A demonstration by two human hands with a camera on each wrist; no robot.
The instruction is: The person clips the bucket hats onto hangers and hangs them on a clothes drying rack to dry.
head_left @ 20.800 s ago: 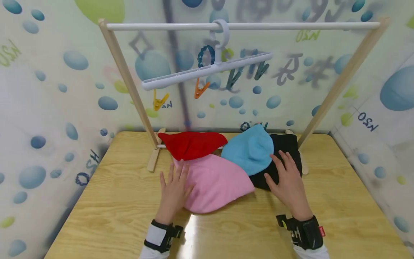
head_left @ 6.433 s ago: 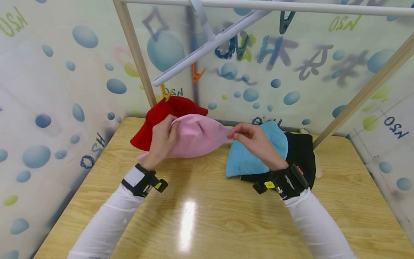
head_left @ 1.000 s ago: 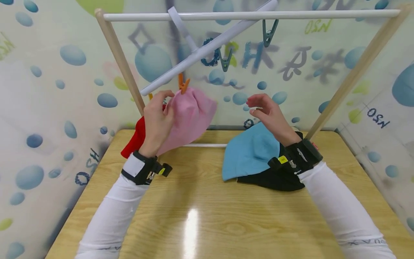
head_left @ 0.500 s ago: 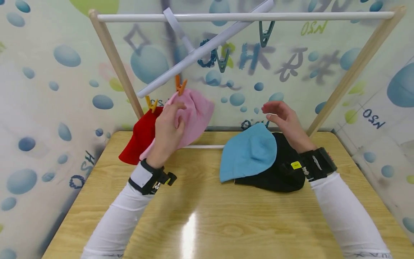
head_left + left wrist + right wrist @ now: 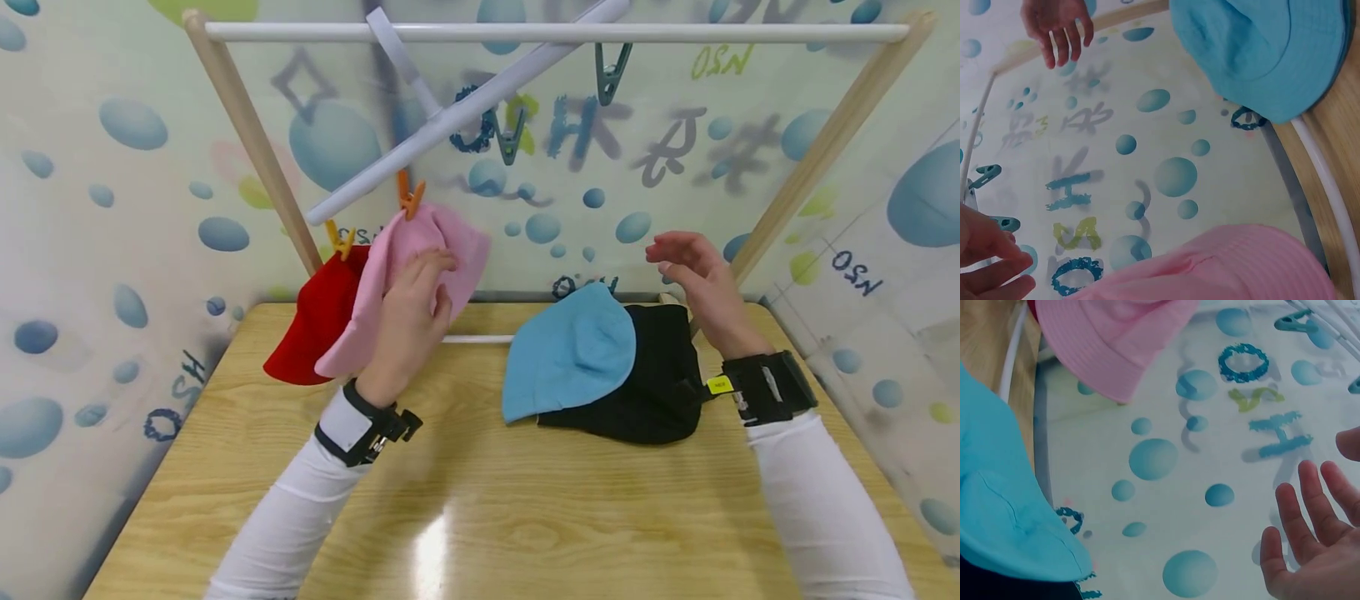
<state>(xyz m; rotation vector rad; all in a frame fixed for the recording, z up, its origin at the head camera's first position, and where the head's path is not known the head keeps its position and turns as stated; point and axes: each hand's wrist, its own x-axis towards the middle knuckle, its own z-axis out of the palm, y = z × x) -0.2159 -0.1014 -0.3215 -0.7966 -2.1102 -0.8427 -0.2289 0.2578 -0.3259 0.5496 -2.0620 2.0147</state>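
A pink bucket hat (image 5: 435,250) hangs from an orange clip (image 5: 411,200) on the tilted white hanger (image 5: 465,108). Beside it on the left, a red hat (image 5: 318,321) hangs from a yellow clip (image 5: 341,242), partly covered by the pink one. My left hand (image 5: 408,321) is in front of the pink hat with loosely bent fingers; whether it touches the cloth is unclear. In the air above the black hat (image 5: 660,383), my right hand (image 5: 705,287) holds nothing, its fingers relaxed and apart in the right wrist view. A light blue hat (image 5: 573,354) lies partly over the black hat on the table.
Two dark green clips, one at the middle (image 5: 510,137) and one farther right (image 5: 611,75), hang from the hanger with nothing in them. The hanger hooks over a white rail (image 5: 712,33) between wooden posts (image 5: 832,142). A patterned wall stands behind the wooden table (image 5: 562,517).
The red and pink hats, first lying on the table, now hang from clips. Over the last second my left hand shifts right across the pink hat, and my right hand moves away rightward.
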